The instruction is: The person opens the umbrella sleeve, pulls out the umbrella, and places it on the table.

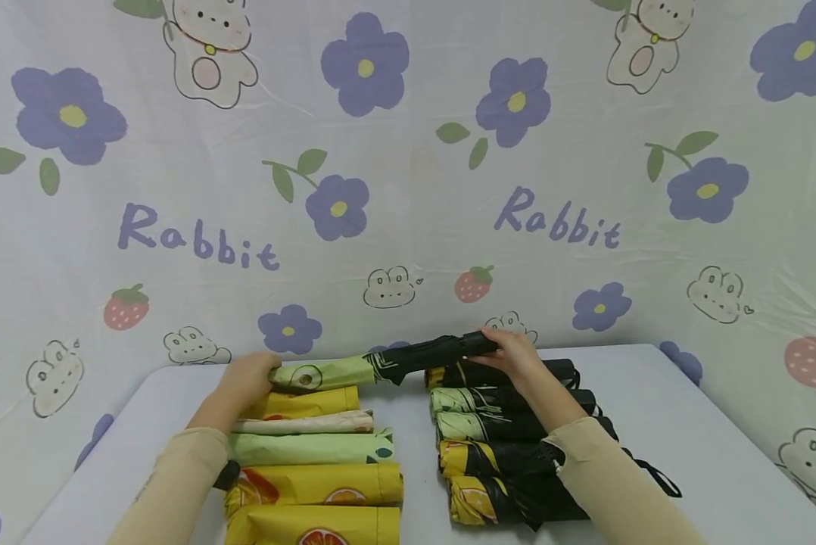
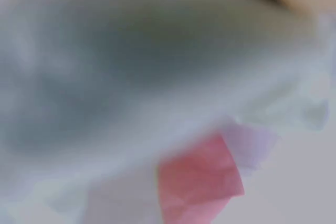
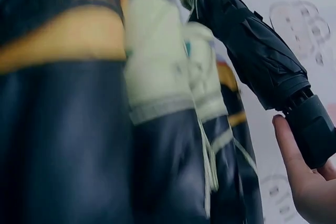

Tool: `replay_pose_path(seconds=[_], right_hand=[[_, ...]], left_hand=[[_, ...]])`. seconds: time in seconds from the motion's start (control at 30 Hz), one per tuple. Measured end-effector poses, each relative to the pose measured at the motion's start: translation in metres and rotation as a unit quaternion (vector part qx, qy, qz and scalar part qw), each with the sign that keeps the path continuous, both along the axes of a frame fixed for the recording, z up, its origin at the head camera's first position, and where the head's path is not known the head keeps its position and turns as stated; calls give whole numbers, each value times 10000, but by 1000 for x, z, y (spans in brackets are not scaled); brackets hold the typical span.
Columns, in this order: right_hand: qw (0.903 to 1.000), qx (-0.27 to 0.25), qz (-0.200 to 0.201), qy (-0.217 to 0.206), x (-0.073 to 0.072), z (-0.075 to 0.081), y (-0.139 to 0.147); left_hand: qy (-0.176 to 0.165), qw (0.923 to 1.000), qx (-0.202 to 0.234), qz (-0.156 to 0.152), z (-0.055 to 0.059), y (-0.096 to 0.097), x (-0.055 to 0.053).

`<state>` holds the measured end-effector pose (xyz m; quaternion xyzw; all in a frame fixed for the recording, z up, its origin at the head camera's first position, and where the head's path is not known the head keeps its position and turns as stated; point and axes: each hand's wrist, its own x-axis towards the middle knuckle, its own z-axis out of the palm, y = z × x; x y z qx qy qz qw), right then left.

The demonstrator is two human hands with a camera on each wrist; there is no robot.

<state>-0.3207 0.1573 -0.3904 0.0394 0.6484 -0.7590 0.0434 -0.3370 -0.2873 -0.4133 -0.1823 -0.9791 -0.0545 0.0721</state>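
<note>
A folded umbrella (image 1: 425, 357) is held nearly level between both hands, over the far part of the table. Its left part shows light green avocado-print fabric (image 1: 333, 372), and its right part is black up to a black handle (image 1: 478, 344). My left hand (image 1: 247, 376) grips the green end. At the other end, my right hand (image 1: 517, 357) holds the handle between thumb and fingers. The right wrist view shows the black folds (image 3: 252, 51) running down to the handle. Blur fills most of the left wrist view.
Left of the middle lies a row of yellow, pale and green fabric sleeves (image 1: 313, 449), with fruit prints on several. A row of folded umbrellas (image 1: 503, 462), black with yellow or green ends, lies at right. The white table (image 1: 660, 424) meets a rabbit-print cloth (image 1: 408, 250) behind.
</note>
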Motion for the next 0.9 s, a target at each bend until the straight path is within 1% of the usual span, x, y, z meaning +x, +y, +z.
replay_pose_path(seconds=[0.1,0.23,0.4,0.5,0.6,0.7,0.73,0.77,0.83,0.87,0.9], right_hand=[[9999,-2,-155,52,-2,0,15],[9987,-297,-417,-69,-4,0,32],[9922,-900,-826,-265,-6,-1,50],[9891,-988,-1037,-338,-5,-2,61],[9876,-1083,-1064,-388,-3,-3,75],[9892,-1117,-885,-331,-4,-8,90],[9912,-1037,-789,-246,-5,-9,96],[9941,-809,-699,-158,-6,-12,101],[9985,-33,-543,17,-9,-14,110],[9980,391,-484,104,-11,-15,113],[9954,812,-489,168,-12,-16,115]], left_hand=[[-98,9999,13,67,0,-5,-1],[-218,9996,15,150,-1,-7,-2],[-132,9999,-5,109,-3,-6,-2],[-51,9999,-63,62,-3,-6,-1],[-2,9999,-112,62,-3,-6,0],[14,9999,-134,58,-3,-5,0],[22,9999,-130,57,-4,-4,0],[24,9999,-112,63,-3,-4,0],[31,9999,-96,60,-3,-3,0],[27,9999,-88,79,-3,-2,0],[29,9999,-71,93,-3,-2,0]])
